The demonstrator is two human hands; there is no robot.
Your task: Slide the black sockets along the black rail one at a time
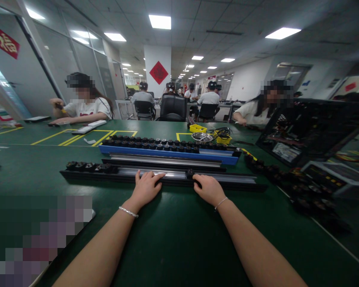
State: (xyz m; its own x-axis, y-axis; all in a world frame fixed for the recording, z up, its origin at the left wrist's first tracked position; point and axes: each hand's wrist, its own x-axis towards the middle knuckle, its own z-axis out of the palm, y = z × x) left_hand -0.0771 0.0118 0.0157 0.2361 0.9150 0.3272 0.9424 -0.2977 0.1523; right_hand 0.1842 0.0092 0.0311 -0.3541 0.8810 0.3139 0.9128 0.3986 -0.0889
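Observation:
A long black rail with a silvery inner channel lies across the green table in front of me. My left hand rests on its near side, fingers spread over the channel and no part between them. Farther right, my right hand has its fingers bent at a small black socket block that sits in the channel; thumb and index finger are at its right side. Several similar black socket blocks fill the rail's left end. Behind it lie another dark rail and a blue rail carrying rows of black blocks.
Loose black blocks are heaped at right beside a metal box and an open computer case. Yellow bins and a metal dish stand behind the rails. Co-workers sit across the table at left and right.

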